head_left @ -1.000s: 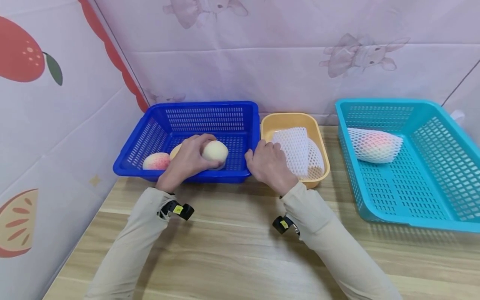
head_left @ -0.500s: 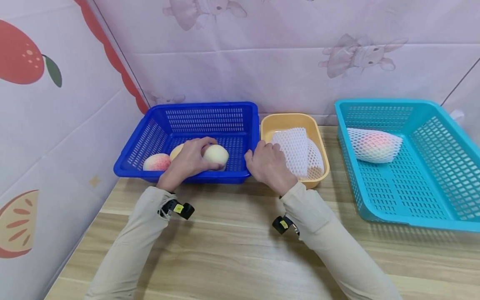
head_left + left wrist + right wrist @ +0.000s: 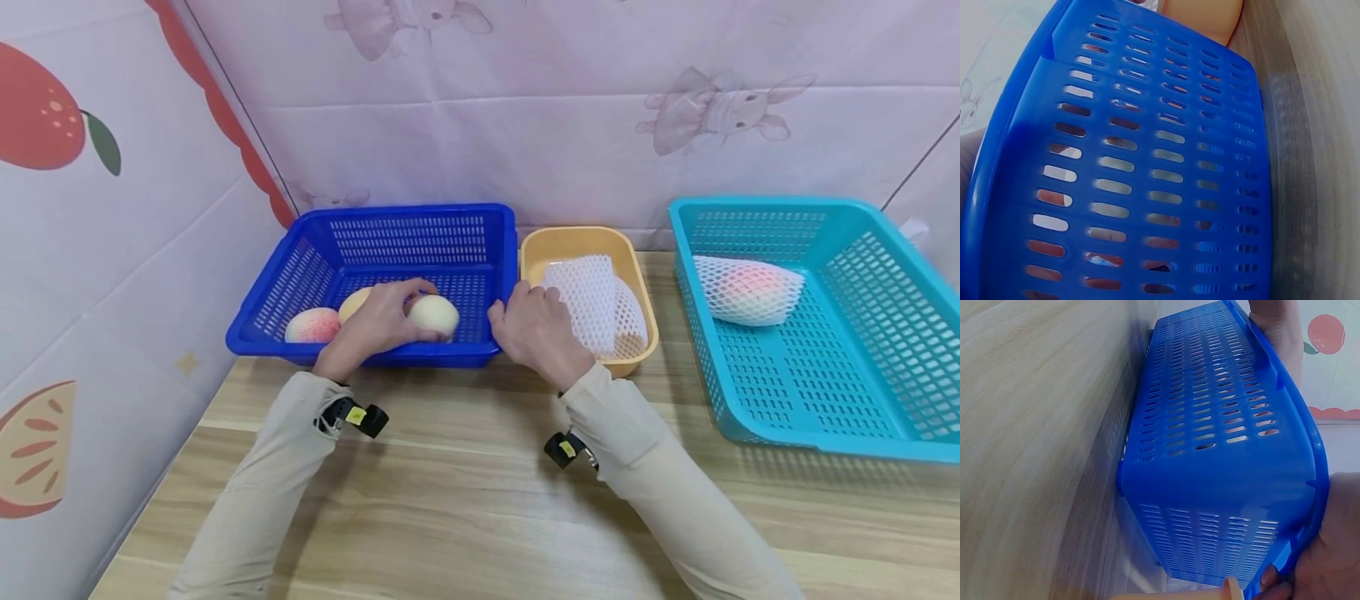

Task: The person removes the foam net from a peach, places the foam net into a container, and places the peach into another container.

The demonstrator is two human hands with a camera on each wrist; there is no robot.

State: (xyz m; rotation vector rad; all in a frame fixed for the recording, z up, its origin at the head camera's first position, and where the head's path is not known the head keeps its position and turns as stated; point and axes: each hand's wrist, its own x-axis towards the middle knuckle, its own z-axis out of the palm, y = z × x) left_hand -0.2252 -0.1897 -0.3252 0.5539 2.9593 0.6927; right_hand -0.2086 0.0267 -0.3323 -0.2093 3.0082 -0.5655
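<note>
Inside the blue basket, my left hand holds a pale peach between thumb and fingers, close to the front wall. A yellowish peach is partly hidden behind this hand, and a pink-speckled peach lies at the left. My right hand grips the basket's front right corner; the right wrist view shows its fingers curled at the rim. In the left wrist view the perforated basket wall hides most of the left hand.
Right of the blue basket stands a yellow bin with white foam net sleeves. Farther right, a turquoise basket contains a peach in a foam net. All rest on a wooden table against a printed wall covering.
My left hand and the pale peach have moved slightly lower and a little to the right within the blue basket. My right hand stays at the basket corner.
</note>
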